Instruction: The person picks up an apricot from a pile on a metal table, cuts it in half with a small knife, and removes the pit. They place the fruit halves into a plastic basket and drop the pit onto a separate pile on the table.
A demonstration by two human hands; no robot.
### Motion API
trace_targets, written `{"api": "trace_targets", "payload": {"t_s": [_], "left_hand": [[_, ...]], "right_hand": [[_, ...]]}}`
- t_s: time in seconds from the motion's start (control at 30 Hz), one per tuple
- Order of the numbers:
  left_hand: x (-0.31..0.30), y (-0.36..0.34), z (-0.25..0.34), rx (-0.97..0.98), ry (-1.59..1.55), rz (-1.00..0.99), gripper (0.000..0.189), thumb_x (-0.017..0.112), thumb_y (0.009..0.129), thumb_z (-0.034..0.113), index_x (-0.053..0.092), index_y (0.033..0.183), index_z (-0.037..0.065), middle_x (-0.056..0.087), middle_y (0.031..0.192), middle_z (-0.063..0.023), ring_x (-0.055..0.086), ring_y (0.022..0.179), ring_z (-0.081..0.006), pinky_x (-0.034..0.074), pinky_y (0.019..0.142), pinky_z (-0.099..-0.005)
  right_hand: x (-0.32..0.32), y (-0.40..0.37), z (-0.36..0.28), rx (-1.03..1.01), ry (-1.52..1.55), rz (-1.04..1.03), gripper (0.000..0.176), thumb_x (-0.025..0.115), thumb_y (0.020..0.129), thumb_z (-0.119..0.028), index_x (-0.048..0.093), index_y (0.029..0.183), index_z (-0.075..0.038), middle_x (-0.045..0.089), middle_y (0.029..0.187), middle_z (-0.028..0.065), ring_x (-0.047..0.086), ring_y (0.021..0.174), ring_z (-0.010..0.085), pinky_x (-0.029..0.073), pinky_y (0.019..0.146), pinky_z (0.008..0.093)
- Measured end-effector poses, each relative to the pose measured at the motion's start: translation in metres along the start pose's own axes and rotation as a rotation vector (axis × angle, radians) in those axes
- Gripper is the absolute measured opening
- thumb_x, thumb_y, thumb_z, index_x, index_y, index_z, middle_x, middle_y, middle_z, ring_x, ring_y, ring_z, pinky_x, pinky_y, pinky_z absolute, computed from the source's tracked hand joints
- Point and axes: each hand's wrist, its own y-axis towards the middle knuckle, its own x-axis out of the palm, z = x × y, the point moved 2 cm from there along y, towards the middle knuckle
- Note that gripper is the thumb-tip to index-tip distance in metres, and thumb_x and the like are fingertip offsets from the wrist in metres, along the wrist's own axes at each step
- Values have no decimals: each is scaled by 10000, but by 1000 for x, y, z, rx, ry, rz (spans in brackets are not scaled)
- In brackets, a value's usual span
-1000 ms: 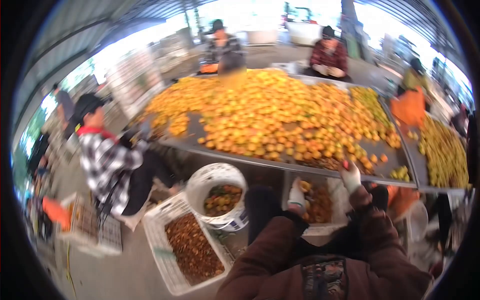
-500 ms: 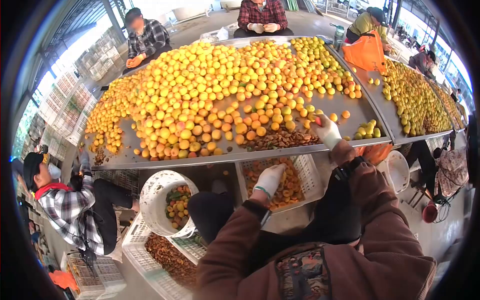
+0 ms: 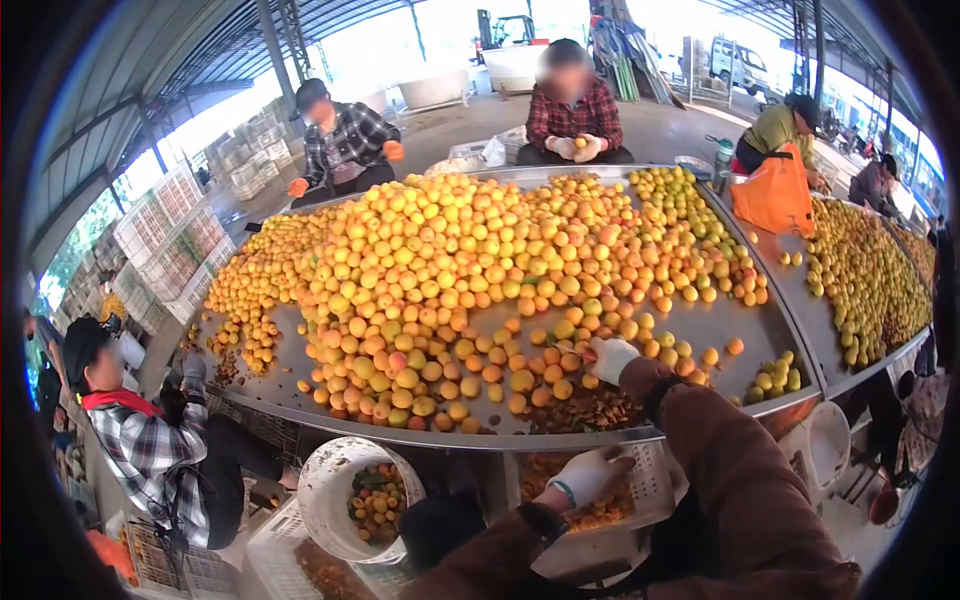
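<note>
Yellow-orange fruit [image 3: 430,270] lies heaped on a metal table [image 3: 500,440]. My right hand [image 3: 611,361], in a white glove, reaches over the table at the near edge of the heap; its fingers touch fruit, but what they hold, if anything, is hidden. Just in front of it is a pile of brown pits [image 3: 590,411]. My left hand [image 3: 590,476], also white-gloved, hovers over a white crate [image 3: 655,485] of orange fruit pieces below the table edge. Its fingers point right and look pressed together; whatever they hold cannot be made out.
Left of the crate stands a white bucket [image 3: 325,500] with fruit inside, and beside it a crate of brown pits [image 3: 330,572]. A person in plaid [image 3: 165,450] sits at the left. Others sit across the table. An orange bag [image 3: 775,195] rests at the back right.
The view has tilted up. My right hand has moved from the table's near right part leftward to the fruit heap. My left hand stays over the crate.
</note>
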Motion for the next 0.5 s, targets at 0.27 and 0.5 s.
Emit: {"api": "trace_targets", "payload": {"t_s": [0.27,0.5], "left_hand": [[-50,22,-12,315,-1204,361,342,516,962,249,550,1237,48,597,1123,-47,592,945,-161,487,789,-290],[-45,6,-1,503,-1157,310,268,554,947,196,577,1159,33,593,1013,-15,545,900,-104,447,803,-272]], "right_hand": [[-58,-61,-44,63,435,92,474,771,735,-328,599,1077,-49,670,888,141,664,824,256,525,740,356],[-44,-121,-75,-100,1039,175,254,612,903,-150,546,1102,-6,538,778,-21,485,698,50,408,593,219]]}}
